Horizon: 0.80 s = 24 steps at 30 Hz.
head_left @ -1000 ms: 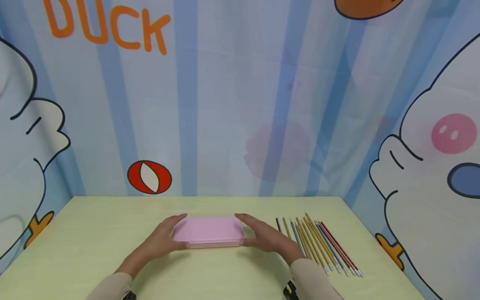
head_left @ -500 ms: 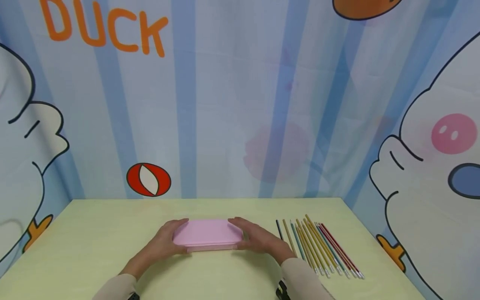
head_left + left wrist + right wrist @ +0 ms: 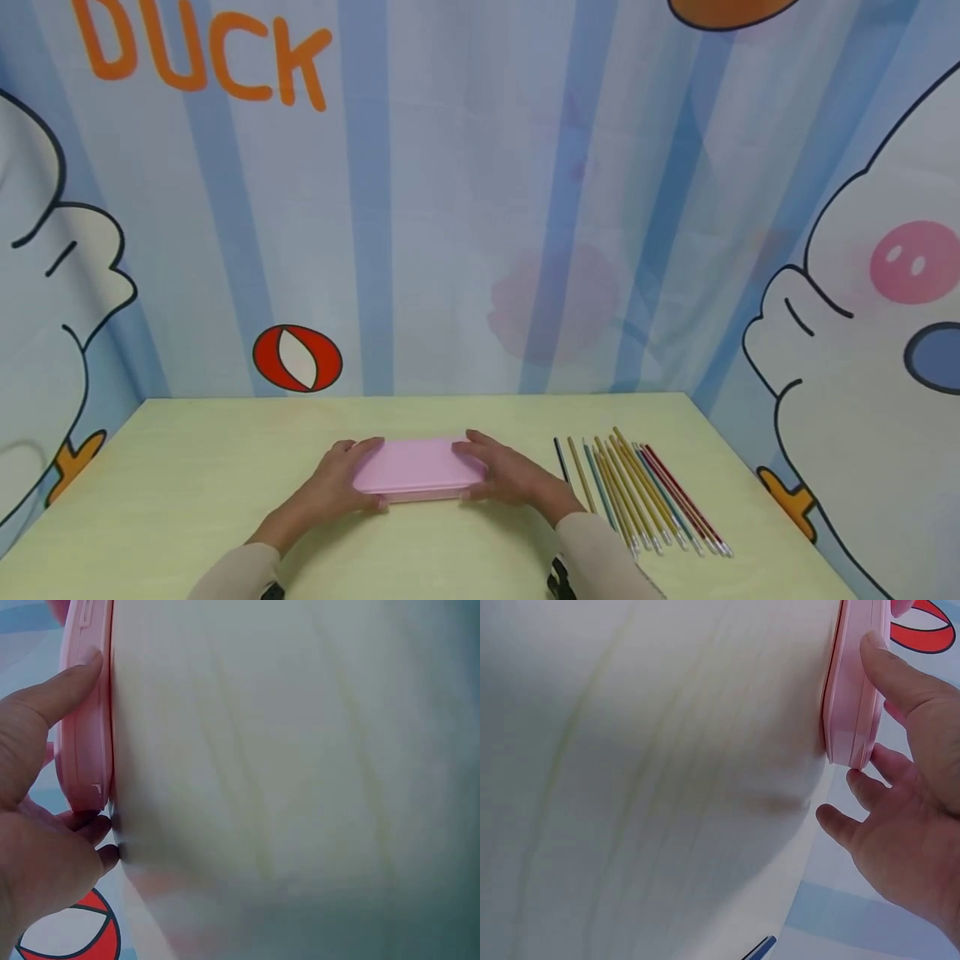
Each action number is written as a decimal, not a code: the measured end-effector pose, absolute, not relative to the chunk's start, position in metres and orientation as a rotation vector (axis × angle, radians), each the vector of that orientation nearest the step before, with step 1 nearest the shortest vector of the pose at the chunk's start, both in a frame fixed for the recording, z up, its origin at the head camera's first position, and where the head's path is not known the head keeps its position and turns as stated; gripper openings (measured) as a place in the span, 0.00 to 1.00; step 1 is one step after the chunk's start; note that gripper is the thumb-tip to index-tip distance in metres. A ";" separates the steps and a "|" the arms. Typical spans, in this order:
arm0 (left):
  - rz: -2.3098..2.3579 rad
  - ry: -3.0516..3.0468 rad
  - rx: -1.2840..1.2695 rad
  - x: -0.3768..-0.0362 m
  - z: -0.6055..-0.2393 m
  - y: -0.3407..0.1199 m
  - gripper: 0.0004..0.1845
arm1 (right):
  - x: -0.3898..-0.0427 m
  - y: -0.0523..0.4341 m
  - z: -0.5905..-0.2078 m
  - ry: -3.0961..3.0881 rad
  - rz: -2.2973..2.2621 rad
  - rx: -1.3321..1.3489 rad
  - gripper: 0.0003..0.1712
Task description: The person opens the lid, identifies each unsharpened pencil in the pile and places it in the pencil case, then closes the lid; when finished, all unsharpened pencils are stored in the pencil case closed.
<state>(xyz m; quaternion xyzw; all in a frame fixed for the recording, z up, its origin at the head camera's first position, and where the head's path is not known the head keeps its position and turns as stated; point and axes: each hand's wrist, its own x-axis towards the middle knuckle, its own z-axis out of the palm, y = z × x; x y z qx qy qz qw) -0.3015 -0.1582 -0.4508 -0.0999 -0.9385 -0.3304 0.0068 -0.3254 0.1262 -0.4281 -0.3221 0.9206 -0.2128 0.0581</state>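
A closed pink plastic pencil case [image 3: 416, 467] with rounded corners lies flat on the table, its long side facing me in the head view. My left hand [image 3: 330, 483] holds its left end, thumb along the front side and fingers around the back corner. At the other end, my right hand [image 3: 517, 475] grips it the same way, with some fingertips over the lid's edge. The left wrist view shows the left thumb against the front wall of the pink case [image 3: 84, 750]. In the right wrist view, the right thumb presses that wall, and the lower fingers spread beside the case's end.
Several pencils [image 3: 630, 492], yellow, red, blue-green and one dark, lie side by side to the right of the right hand. The pale yellow table [image 3: 225, 442] ends at a blue striped curtain [image 3: 450, 208] with cartoon prints.
The right hand has shifted left, its fingers coming further over the case. The left hand's fingertips have also moved slightly inward. The pencils stay where they were.
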 end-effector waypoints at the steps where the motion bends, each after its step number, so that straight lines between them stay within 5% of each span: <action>1: -1.023 -2.943 -0.309 -0.301 -0.451 -0.158 0.49 | -0.326 0.126 -0.428 2.793 -0.639 -0.972 0.42; 24: -0.938 -3.021 -0.306 -0.303 -0.446 -0.160 0.47 | -0.331 0.119 -0.432 2.855 -0.582 -0.959 0.43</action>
